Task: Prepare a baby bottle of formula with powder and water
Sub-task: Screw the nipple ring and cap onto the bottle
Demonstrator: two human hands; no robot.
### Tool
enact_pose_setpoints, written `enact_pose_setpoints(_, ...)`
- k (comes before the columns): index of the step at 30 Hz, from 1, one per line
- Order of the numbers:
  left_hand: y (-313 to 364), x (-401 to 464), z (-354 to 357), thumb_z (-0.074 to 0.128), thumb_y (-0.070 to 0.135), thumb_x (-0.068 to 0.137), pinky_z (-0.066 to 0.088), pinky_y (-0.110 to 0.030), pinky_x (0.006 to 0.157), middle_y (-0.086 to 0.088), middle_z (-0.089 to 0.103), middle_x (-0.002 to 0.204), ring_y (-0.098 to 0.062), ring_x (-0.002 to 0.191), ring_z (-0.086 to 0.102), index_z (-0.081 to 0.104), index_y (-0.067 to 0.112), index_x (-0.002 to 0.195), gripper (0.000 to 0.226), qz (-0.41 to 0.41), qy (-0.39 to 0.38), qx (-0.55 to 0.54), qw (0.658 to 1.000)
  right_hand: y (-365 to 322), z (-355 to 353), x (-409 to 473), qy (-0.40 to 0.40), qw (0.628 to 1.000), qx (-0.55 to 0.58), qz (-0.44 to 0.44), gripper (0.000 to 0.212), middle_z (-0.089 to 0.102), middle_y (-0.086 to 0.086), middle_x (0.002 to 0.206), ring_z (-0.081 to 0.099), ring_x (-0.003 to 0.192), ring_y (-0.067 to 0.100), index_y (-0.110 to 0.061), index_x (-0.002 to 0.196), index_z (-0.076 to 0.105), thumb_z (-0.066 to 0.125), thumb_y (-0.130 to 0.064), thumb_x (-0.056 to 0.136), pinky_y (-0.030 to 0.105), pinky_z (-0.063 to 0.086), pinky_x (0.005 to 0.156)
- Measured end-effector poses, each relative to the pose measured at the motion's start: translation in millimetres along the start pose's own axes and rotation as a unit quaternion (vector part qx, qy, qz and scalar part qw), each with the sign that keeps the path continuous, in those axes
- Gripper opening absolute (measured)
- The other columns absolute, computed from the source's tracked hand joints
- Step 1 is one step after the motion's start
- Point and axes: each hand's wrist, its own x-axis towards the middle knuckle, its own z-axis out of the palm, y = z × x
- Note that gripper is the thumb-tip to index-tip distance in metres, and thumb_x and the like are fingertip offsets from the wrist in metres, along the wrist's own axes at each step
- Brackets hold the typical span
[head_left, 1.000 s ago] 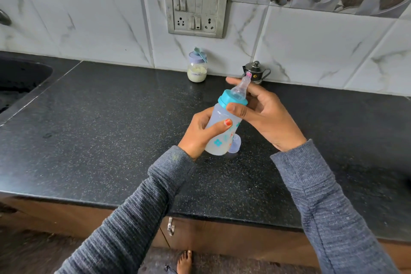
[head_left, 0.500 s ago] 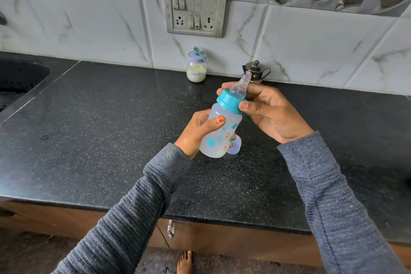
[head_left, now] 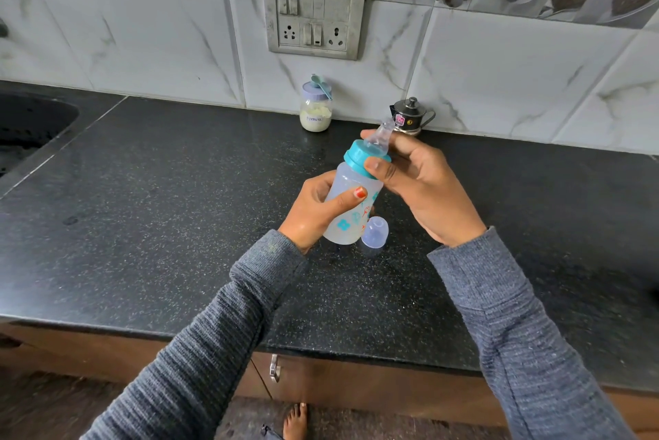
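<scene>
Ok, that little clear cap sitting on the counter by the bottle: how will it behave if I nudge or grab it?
The clear cap looks like thin, hollow plastic, so probably very light. It stands on its open rim on the smooth, speckled counter, so a nudge would likely slide or tip it. Its domed shape may then roll.

The powder jar [head_left: 315, 111] bears a handwritten "Formula" label.

light: soft, even, dim | shadows: faint | glare: sheen on countertop [head_left: 178, 225] | focus: sharp | edges: wide-angle bowing
</scene>
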Motion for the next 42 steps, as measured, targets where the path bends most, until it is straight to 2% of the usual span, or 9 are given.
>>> enact_pose_setpoints(7,0.6,2.9,-0.4,0.076,0.062,0.057,0.054,-0.026,0.071,0.005,0.073,0.085,-0.012,0.079,0.068,0.063,0.019,0.097,0.061,0.018,0.017,0.025,0.999,2.4,6.8,-1.2,0.059,0.997,-0.046,-0.024,0.026,0.065,-0.003,0.110,0.063,0.101,0.003,-0.018,0.113,0.058,0.063,-0.013,0.088,0.022,0.050,0.086)
enact_pose_setpoints(11,-0.6,4.5,1.5,0.077,0.055,0.062,0.052,-0.022,0.071,0.008,0.072,0.084,-0.008,0.079,0.067,0.065,0.024,0.093,0.046,0.036,0.032,0.043,0.998,7.7,15.6,0.5,0.149,0.978,-0.139,-0.035,0.042,0.065,0.005,0.110,0.063,0.102,0.015,-0.018,0.112,0.062,0.064,-0.045,0.079,0.033,0.052,0.088)
enact_pose_setpoints(14,-4.3,5.0,1.5,0.073,0.038,0.067,0.051,-0.022,0.070,0.009,0.071,0.083,-0.007,0.077,0.066,0.064,0.022,0.094,0.033,0.037,0.036,0.057,0.997,7.3,16.8,1.7,0.198,0.969,-0.144,-0.039,0.041,0.064,0.006,0.108,0.063,0.099,0.015,-0.019,0.108,0.063,0.064,-0.047,0.077,0.036,0.052,0.088)
enact_pose_setpoints(18,-6.1,5.6,1.6,0.071,0.039,0.068,0.052,-0.021,0.070,0.010,0.072,0.083,-0.006,0.078,0.066,0.063,0.022,0.094,0.032,0.039,0.036,0.061,0.997,7.4,16.6,2.1,0.163,0.970,-0.177,-0.027,0.047,0.060,0.006,0.111,0.060,0.102,0.015,-0.017,0.113,0.062,0.064,-0.047,0.076,0.038,0.051,0.089)
enact_pose_setpoints(22,-5.7,6.0,0.9,0.074,0.062,0.061,0.053,-0.024,0.071,0.009,0.072,0.083,-0.008,0.078,0.067,0.064,0.024,0.091,0.050,0.041,0.034,0.060,0.997,7.9,12.5,4.0,0.121,0.977,-0.177,-0.011,0.036,0.061,0.008,0.114,0.060,0.105,0.017,-0.015,0.113,0.062,0.067,-0.033,0.083,0.040,0.051,0.091)
enact_pose_setpoints(26,-6.8,6.8,2.5,0.074,0.063,0.060,0.055,-0.032,0.074,0.004,0.072,0.085,-0.014,0.079,0.067,0.065,0.022,0.095,0.055,0.031,0.018,0.039,0.999,4.0,6.2,3.9,0.060,0.991,-0.122,0.000,0.025,0.063,0.003,0.116,0.060,0.105,0.005,-0.014,0.116,0.059,0.057,-0.018,0.092,0.017,0.048,0.088)
enact_pose_setpoints(29,-5.4,8.3,1.0,0.076,0.063,0.059,0.055,-0.039,0.076,0.002,0.072,0.086,-0.019,0.081,0.067,0.067,0.026,0.095,0.052,0.024,0.016,0.036,0.999,2.5,2.2,2.8,0.026,0.997,-0.073,0.001,0.024,0.063,-0.010,0.111,0.059,0.102,-0.002,-0.020,0.115,0.058,0.054,-0.013,0.093,0.016,0.047,0.089)
enact_pose_setpoints(34,-2.4,9.5,3.7,0.077,0.051,0.063,0.053,-0.024,0.072,0.010,0.072,0.085,-0.008,0.080,0.066,0.065,0.028,0.093,0.040,0.038,0.028,0.077,0.996,5.9,1.0,1.1,0.051,0.998,-0.045,-0.009,0.033,0.061,-0.011,0.114,0.060,0.103,-0.004,-0.018,0.120,0.054,0.058,-0.004,0.090,0.017,0.047,0.089)
enact_pose_setpoints(42,-6.8,10.4,15.2,0.070,0.039,0.069,0.049,-0.019,0.068,0.012,0.069,0.079,-0.003,0.074,0.061,0.064,0.026,0.090,0.025,0.054,0.050,0.109,0.991,12.7,11.8,3.4,0.180,0.967,-0.182,0.007,0.040,0.050,0.004,0.106,0.059,0.099,0.014,-0.028,0.113,0.063,0.071,-0.042,0.076,0.037,0.051,0.091)
